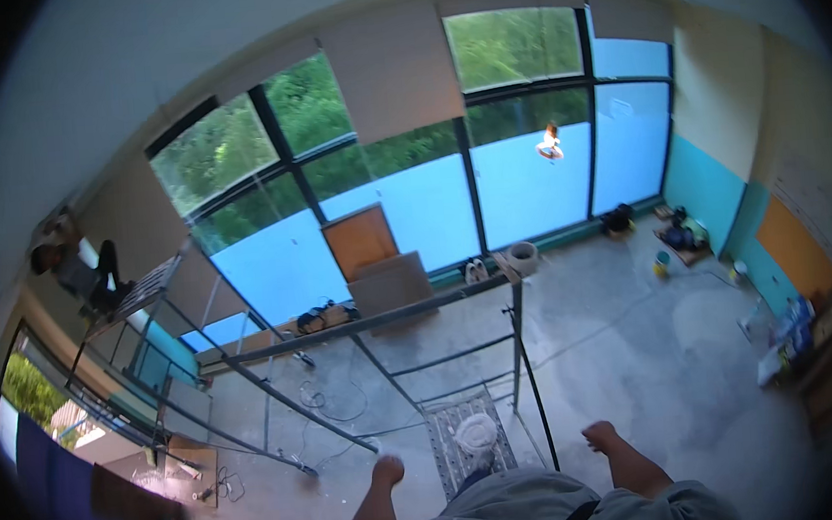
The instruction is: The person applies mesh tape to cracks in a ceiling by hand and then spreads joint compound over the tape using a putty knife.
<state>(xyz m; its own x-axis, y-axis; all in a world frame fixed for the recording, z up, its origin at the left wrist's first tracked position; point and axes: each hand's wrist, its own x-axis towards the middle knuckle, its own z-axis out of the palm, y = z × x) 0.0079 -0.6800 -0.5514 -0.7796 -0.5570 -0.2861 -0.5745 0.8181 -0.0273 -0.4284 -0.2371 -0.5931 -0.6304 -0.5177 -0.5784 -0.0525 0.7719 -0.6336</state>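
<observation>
My left hand (388, 470) hangs at the lower middle with its fingers curled closed and nothing visible in it, left of a perforated metal platform (447, 463). My right hand (601, 435) is right of the platform, near an upright dark pole (534, 397), its fingers also curled and seemingly empty. A round white container (476, 434) sits on the platform beside one of my feet. A metal frame (434, 361) with horizontal bars rises in front of me.
Another person (85, 271) is perched on a second scaffold (149, 286) at left, hands raised to the wall. A concrete floor (658, 358) lies below, with cables, leaning boards (389, 287), a bucket (523, 256) and piled items (789, 338) along the window side and right wall.
</observation>
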